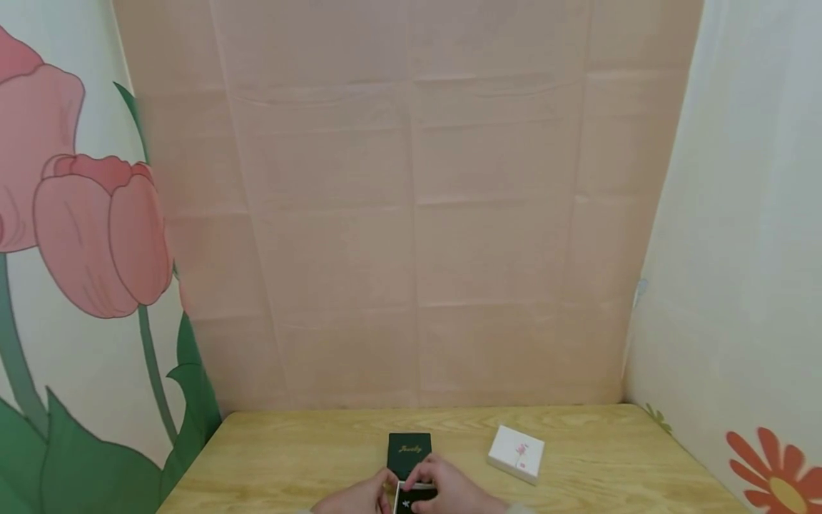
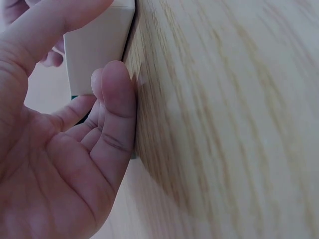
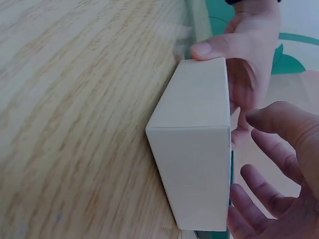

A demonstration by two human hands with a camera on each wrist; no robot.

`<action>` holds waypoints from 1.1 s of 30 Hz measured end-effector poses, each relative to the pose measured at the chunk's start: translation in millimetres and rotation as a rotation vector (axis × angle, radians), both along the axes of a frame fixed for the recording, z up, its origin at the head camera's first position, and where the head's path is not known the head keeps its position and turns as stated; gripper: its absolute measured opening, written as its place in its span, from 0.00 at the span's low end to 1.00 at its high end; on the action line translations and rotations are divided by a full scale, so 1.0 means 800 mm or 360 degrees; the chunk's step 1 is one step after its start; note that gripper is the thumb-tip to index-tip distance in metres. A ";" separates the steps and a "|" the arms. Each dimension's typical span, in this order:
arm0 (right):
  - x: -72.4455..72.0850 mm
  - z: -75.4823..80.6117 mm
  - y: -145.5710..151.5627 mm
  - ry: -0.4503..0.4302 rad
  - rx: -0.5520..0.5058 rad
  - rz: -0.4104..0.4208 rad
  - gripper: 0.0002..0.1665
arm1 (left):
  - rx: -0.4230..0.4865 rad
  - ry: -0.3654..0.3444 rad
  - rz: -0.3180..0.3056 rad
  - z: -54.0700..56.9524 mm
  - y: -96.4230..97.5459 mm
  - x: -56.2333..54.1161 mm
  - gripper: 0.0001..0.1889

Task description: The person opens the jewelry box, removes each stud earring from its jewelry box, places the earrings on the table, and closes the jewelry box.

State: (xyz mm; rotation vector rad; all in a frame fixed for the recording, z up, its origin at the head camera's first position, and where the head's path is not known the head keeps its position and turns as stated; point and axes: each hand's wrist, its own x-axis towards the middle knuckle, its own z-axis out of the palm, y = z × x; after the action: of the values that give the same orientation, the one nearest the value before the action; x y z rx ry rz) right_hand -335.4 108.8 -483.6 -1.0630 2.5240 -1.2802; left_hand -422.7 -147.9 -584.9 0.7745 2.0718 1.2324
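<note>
A white-walled jewelry box (image 1: 396, 498) with a black insert (image 1: 417, 494) sits at the front of the table, its top uncovered. On the insert shows a small silver star-like piece of jewelry (image 1: 406, 504). My left hand (image 1: 366, 497) holds the box from the left; in the right wrist view its thumb lies along the end wall of the box (image 3: 192, 144). Over the open top is my right hand (image 1: 452, 489), bent fingertips at the insert and the far rim. In the right wrist view, that thumb and those fingers stand apart beside the opening.
Just behind the box lies a dark green lid (image 1: 409, 451) with gold "Jewelry" lettering. A white box (image 1: 516, 453) with a pink flower print rests farther right on the wooden table (image 1: 289, 457). A pinkish cloth (image 1: 411, 214) hangs behind the table.
</note>
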 end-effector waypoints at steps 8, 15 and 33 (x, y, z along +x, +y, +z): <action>-0.001 0.000 -0.007 -0.0088 0.0055 -0.0028 0.10 | 0.0018 0.0012 -0.0019 -0.001 0.000 -0.001 0.28; -0.006 -0.004 -0.009 -0.0097 0.0101 -0.0062 0.11 | 0.0022 -0.0009 -0.0035 -0.002 0.002 -0.003 0.27; -0.024 -0.021 -0.009 -0.0010 0.0172 0.0023 0.11 | 0.0015 0.0020 -0.0035 -0.002 0.001 -0.003 0.28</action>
State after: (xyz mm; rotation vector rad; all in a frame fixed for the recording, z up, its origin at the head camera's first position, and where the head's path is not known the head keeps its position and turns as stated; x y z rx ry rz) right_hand -354.8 102.0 -500.7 -1.0504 2.5437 -1.1276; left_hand -425.2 -147.3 -586.1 0.8092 2.0637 1.2291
